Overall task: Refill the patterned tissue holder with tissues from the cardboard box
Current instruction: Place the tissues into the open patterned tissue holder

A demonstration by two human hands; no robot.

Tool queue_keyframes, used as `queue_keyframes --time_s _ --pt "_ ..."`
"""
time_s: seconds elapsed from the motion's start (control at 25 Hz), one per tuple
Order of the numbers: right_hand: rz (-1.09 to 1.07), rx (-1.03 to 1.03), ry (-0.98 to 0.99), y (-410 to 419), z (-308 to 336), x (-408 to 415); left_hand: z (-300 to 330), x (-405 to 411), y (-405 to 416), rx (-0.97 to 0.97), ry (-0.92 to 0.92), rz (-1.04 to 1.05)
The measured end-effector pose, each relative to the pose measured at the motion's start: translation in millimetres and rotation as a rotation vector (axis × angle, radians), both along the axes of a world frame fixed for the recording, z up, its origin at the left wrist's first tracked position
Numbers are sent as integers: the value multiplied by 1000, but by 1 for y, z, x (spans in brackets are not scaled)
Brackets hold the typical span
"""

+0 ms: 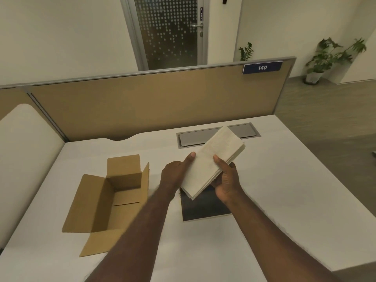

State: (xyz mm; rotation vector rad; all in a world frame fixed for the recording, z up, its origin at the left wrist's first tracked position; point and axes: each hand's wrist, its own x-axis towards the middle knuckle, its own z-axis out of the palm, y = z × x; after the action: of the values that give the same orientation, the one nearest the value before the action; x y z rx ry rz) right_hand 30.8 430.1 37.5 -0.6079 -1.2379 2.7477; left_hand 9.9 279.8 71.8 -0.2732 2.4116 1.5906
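Both hands hold a white stack of tissues [211, 161] above the desk, tilted up toward the right. My left hand [177, 174] grips the stack's left edge with the thumb on top. My right hand [225, 178] supports it from below on the right, thumb on top. The open cardboard box [109, 198] stands to the left with its flaps spread, and its inside looks empty. Under the stack and my hands lies a dark rectangular thing [201, 208]; whether it is the patterned tissue holder cannot be told.
The white desk [284, 180] ends at the right and front edges. A grey cable hatch [193, 137] is set into it behind the stack. A tan partition [142, 102] with a "140" label closes the back. Potted plants stand on the floor at the far right.
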Motion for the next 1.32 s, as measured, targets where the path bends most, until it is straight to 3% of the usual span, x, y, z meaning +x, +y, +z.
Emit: queue_keyframes --time_s 0.2,0.28,0.68,1.04,1.32 --pt "-74 -110 -17 26 -7 5 -18 23 25 579 -210 101" --pt "-110 -151 -61 27 -15 7 -30 30 30 684 -195 54" --pt "-130 -130 -166 50 -65 37 -81 29 -9 594 -289 -82" --pt "146 179 -466 68 -92 34 -118 19 -34 525 -403 -63" --pt "323 306 -538 78 -109 5 -137 10 -30 393 -420 5"
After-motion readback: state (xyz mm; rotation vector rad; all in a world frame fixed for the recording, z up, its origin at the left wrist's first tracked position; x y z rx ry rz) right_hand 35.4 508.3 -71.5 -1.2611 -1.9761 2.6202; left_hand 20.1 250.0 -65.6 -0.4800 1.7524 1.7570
